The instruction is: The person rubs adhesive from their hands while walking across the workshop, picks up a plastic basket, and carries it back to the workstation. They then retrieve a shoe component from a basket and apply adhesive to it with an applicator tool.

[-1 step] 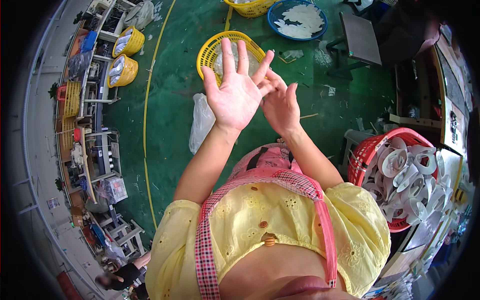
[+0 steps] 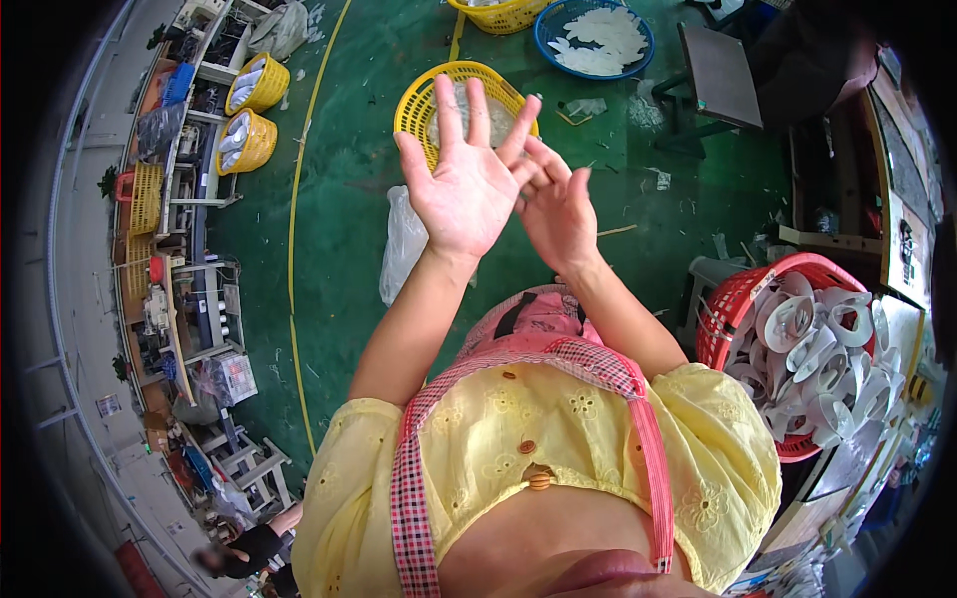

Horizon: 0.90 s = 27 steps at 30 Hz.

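My left hand [image 2: 464, 184] is raised in front of me, palm toward me, with all fingers spread and nothing in it. My right hand [image 2: 558, 214] is just to its right, fingers loosely apart, and its fingertips touch the fingers of my left hand. I see nothing held in either hand. Behind the hands, on the green floor, stands a yellow basket [image 2: 429, 100]. A pink seat [image 2: 538, 314] shows below my wrists.
A red basket [image 2: 733, 319] full of white ring-shaped pieces stands at my right. A blue basket [image 2: 638, 45] of white pieces and a grey stool [image 2: 723, 70] are farther off. A clear plastic bag [image 2: 404, 244] lies left of my arm. Shelves with yellow baskets [image 2: 254, 85] line the left; another person [image 2: 249, 548] crouches lower left.
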Motion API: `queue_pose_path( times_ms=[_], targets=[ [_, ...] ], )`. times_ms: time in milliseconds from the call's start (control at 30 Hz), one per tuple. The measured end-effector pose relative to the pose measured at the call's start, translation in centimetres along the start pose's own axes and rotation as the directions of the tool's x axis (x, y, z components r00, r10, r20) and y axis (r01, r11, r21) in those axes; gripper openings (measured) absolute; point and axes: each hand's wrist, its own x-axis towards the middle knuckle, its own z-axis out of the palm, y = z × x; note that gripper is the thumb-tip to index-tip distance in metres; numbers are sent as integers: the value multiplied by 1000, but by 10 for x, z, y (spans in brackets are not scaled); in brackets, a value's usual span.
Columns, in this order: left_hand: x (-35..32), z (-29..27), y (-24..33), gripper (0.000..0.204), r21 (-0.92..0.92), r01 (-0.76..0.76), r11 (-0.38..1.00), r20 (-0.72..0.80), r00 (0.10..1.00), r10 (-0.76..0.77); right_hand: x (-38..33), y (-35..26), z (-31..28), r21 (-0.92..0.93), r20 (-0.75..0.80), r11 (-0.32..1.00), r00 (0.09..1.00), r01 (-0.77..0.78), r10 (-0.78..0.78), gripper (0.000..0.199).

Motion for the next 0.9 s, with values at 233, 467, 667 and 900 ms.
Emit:
queue_pose_path(
  times_ms=[233,467,667,900],
  targets=[
    [-13,2,-16,72,183,-165,969,137,980,141,0,20,6,-281,-110,943,971,175,-213,21],
    [-14,-5,-8,69,-193,5,981,-87,996,-22,18,9,-4,-486,-76,830,933,273,-351,32],
    [-7,-7,-3,68,-315,9,949,-158,985,-62,15,-5,0,-193,-66,957,970,218,-235,39],
    [-1,-2,-9,68,-606,166,778,19,981,-195,5,-16,0,-309,4,911,958,274,-287,19]
  ],
)
